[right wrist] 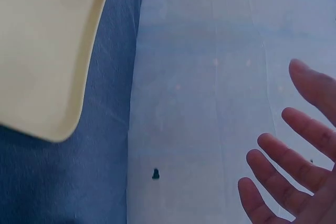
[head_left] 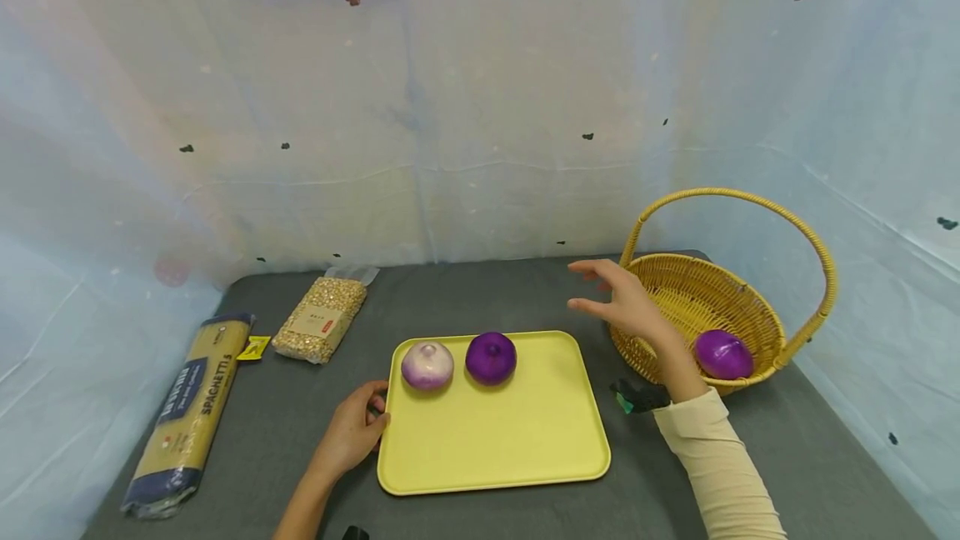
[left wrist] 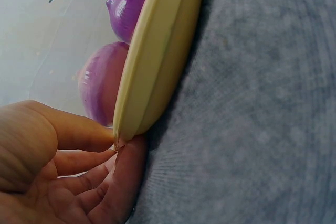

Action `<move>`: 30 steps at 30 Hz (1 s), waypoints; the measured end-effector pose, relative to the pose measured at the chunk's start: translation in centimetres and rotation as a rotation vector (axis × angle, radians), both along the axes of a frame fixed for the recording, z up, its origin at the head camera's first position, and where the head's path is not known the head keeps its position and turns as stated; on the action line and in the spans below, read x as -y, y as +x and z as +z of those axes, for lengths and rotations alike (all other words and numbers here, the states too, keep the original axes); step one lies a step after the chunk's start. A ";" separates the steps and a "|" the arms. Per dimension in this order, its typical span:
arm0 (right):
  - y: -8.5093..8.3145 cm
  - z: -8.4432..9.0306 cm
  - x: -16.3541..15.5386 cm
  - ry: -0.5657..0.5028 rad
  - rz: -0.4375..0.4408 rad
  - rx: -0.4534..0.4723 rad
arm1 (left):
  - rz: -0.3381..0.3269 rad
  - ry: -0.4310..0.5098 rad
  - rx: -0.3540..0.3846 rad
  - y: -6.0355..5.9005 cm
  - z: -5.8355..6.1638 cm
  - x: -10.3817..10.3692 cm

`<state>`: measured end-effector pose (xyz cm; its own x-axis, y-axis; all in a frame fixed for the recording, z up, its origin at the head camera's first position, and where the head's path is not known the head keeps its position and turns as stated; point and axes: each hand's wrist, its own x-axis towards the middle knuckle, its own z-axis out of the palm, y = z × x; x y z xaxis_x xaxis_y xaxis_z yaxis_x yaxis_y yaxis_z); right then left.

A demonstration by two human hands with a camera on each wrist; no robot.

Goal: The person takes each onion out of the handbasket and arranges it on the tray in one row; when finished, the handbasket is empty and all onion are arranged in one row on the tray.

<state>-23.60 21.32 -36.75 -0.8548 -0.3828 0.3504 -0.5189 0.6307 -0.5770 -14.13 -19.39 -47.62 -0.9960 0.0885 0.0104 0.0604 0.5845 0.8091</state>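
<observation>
At the left edge of the yellow tray (head_left: 495,440), my left hand (head_left: 352,432) pinches the rim; the left wrist view has the thumb (left wrist: 79,129) on top and fingers beneath. On the tray sit a pale purple-and-white onion (head_left: 427,366) and a dark purple onion (head_left: 491,358), side by side near the far left corner. My right hand (head_left: 626,298) is in the air with fingers spread, holding nothing, between the tray and the wicker basket (head_left: 675,282). Inside the basket lies another purple onion (head_left: 723,354).
A spaghetti pack (head_left: 191,415) lies at the far left, with a small yellow packet (head_left: 254,347) against it. Behind my left hand is a bag of grains (head_left: 322,317). The basket's tall handle (head_left: 821,265) arches up on the right. A pale curtain (head_left: 450,107) closes off the back.
</observation>
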 end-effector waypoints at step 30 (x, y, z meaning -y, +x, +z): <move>1.6 -0.1 -7.8 -0.105 -0.213 0.019 | -0.004 -0.014 -0.033 -0.1 -0.2 0.2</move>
